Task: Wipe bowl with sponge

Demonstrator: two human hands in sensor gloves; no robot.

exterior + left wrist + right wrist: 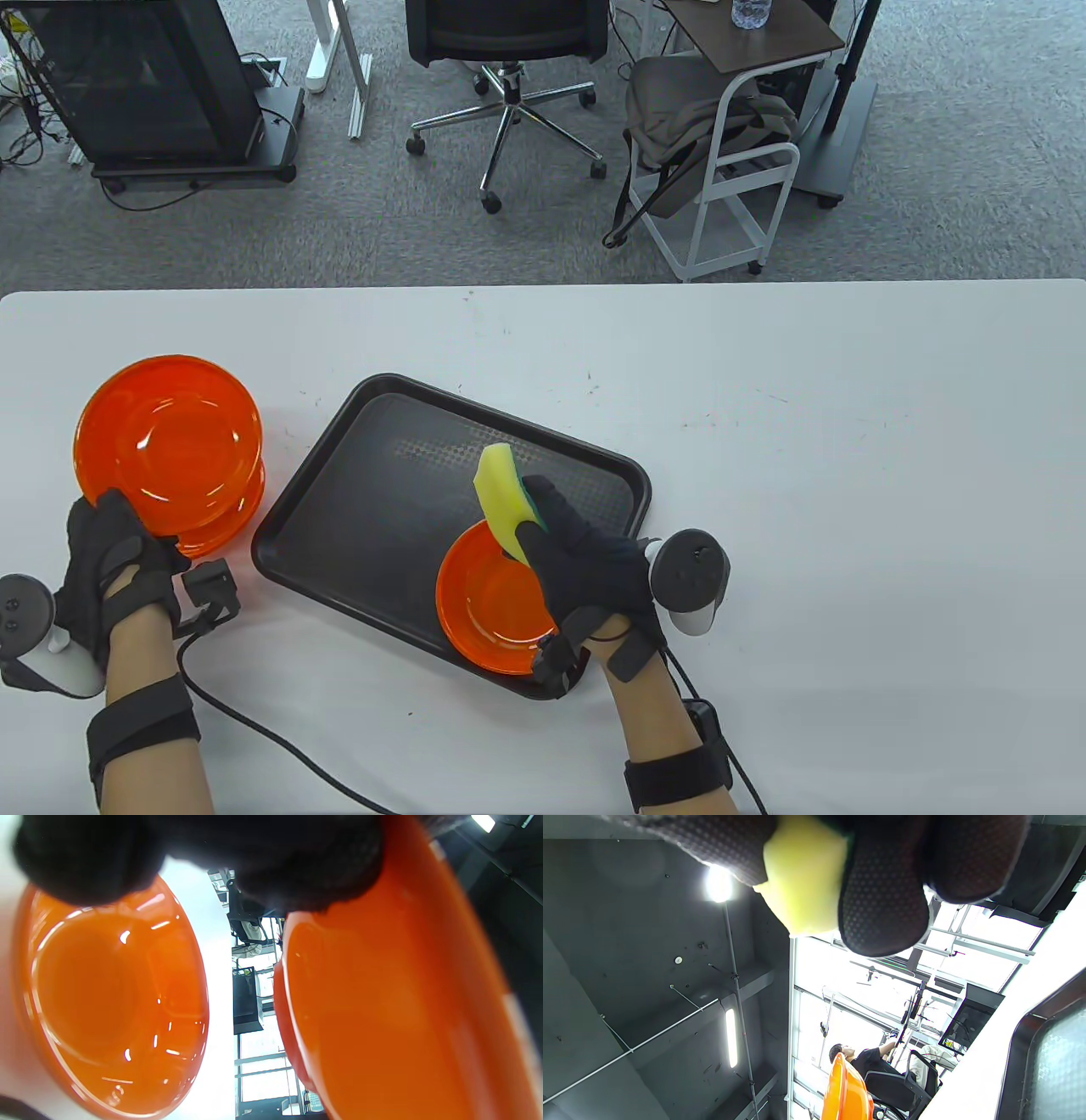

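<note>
My left hand [114, 531] grips the near rim of a large orange bowl [170, 441] and holds it tilted over a second orange bowl [229, 518] on the table at the left. In the left wrist view the held bowl [403, 1005] is on the right, the other bowl [110, 997] on the left, and my fingers [297, 866] are at the top. My right hand [560, 543] holds a yellow-green sponge [499, 497] just above the far rim of a smaller orange bowl [484, 594]. That bowl sits on the near right corner of a black tray [365, 492]. The sponge [801, 878] also shows between my fingers [882, 908] in the right wrist view.
The tray lies at an angle in the middle of the white table [848, 467]. Glove cables [280, 747] trail over the table's near part. The tray's edge [1052, 1056] and a distant orange bowl [846, 1090] show in the right wrist view. Chairs and a cart stand beyond the far edge.
</note>
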